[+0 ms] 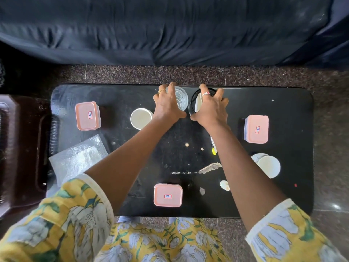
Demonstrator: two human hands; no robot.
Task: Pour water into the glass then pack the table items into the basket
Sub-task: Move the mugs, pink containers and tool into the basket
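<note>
The glass (180, 98) stands at the far edge of the table, at about 12 o'clock from the table's middle. It is clear and upright, and you cannot tell how much water it holds. Your left hand (167, 104) wraps it from the near-left side, fingers curled over the rim and thumb against the near wall. Touching or just beside it at 3 o'clock is the basket (192, 104), round, black and mesh-walled. Your right hand (211, 106) grips it from above with spread fingers hooked over the rim. Something white (198, 104) stands inside; what it is you cannot tell.

The table (283, 103) is glossy black with rounded corners, its top chipped and spotted pale near the middle. It stands on a speckled stone floor (151, 74), with a dark blue sofa (170, 29) at 12 o'clock and a dark wooden chair (22, 148) at 9 o'clock.

A white cup (141, 118) sits at 8 o'clock from the glass, looking empty. Three shut pink-lidded boxes lie around the table: box 19 (87, 115) at 9 o'clock, box 18 (168, 195) at 6 o'clock, and a third box (256, 129) at 3 o'clock. A second white cup (269, 166) lies at 4 o'clock, a clear plastic bag (79, 159) overhangs the edge at 8 o'clock, and a yellow-tipped marker (213, 148) peeks from under your right forearm.
</note>
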